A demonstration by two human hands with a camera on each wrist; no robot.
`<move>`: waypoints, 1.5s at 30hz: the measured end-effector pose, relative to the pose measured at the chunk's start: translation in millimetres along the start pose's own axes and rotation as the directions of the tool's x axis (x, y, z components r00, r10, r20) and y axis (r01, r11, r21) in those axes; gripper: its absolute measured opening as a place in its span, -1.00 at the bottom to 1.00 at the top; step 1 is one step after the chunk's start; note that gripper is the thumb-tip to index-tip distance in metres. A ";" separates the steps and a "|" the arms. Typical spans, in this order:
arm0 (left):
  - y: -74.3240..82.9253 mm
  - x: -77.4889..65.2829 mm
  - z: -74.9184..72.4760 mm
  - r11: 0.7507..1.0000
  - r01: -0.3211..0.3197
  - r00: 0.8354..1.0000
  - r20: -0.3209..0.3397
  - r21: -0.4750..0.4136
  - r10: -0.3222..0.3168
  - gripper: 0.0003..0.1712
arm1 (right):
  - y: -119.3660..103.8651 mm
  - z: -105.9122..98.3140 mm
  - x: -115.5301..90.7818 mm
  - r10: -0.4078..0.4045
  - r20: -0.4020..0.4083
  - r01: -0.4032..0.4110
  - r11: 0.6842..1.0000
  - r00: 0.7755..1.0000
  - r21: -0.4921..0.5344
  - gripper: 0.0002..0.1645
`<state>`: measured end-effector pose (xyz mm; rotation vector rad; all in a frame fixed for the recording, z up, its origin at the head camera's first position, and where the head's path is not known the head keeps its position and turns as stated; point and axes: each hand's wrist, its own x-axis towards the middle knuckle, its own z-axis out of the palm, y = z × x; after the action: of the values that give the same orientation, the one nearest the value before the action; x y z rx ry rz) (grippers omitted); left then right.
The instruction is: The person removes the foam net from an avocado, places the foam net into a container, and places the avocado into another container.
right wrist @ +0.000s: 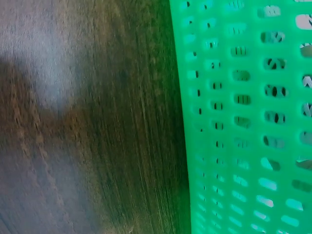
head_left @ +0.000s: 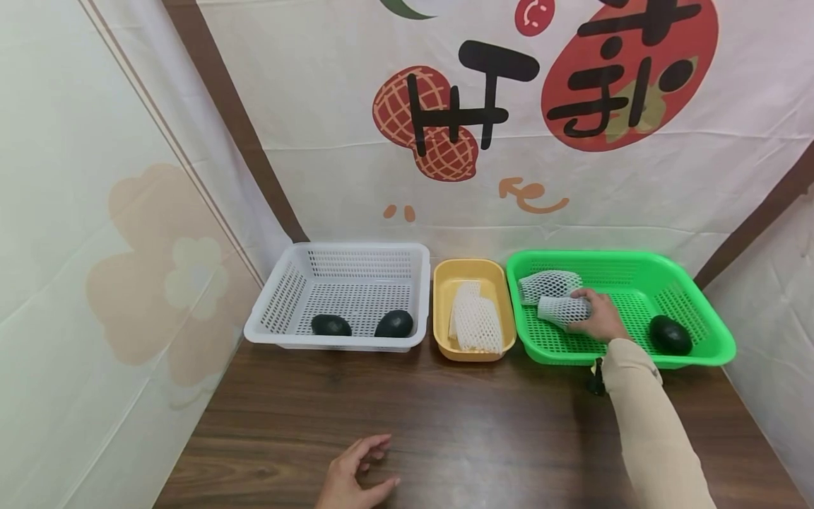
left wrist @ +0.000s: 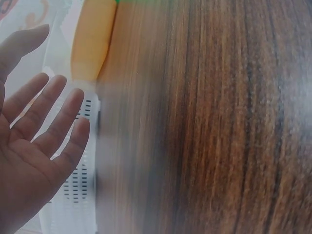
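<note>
My right hand (head_left: pixel 599 316) reaches into the green basket (head_left: pixel 636 258) and grips an avocado in a white foam net (head_left: pixel 562 309), thumb and fingers at its right end. Just behind it lies another foam-netted avocado (head_left: pixel 550 285). A bare dark avocado (head_left: pixel 670 335) sits at the basket's right end. In the right wrist view the basket's slotted wall (right wrist: pixel 229 117) fills the right side, and the hand is out of sight. My left hand (head_left: pixel 356 474) hovers over the front of the table, holding nothing; its fingers (left wrist: pixel 56 114) are spread and loosely bent in the left wrist view.
A yellow tray (head_left: pixel 440 311) with white foam nets (head_left: pixel 478 322) stands beside the green basket. Left of it, a white basket (head_left: pixel 337 342) holds two dark avocados (head_left: pixel 394 324). All stand on a brown wooden table (head_left: pixel 445 403) against a printed cloth (head_left: pixel 318 170).
</note>
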<state>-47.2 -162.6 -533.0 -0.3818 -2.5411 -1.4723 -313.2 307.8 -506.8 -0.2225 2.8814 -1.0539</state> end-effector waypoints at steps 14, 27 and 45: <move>5.1 -3.6 -0.8 1.000 0.016 1.000 0.006 -0.022 -0.016 -0.39 | -8.7 -3.2 -7.5 -0.015 -0.046 0.016 1.000 0.999 0.026 -0.31; 39.6 1.4 -6.6 0.999 -0.040 0.998 -0.046 0.009 0.041 -0.36 | -18.9 -8.7 -14.7 -0.053 -0.049 0.056 0.997 0.997 0.058 -0.30; 52.7 3.5 -8.8 0.996 -0.087 0.994 -0.066 0.008 0.088 -0.36 | -26.8 -16.6 -26.2 -0.063 -0.134 0.078 0.991 0.989 0.106 -0.26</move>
<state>-34.0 -144.7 -484.4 -0.4299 -2.4438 -1.4226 -286.1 302.3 -476.5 -0.2602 2.9357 -1.2833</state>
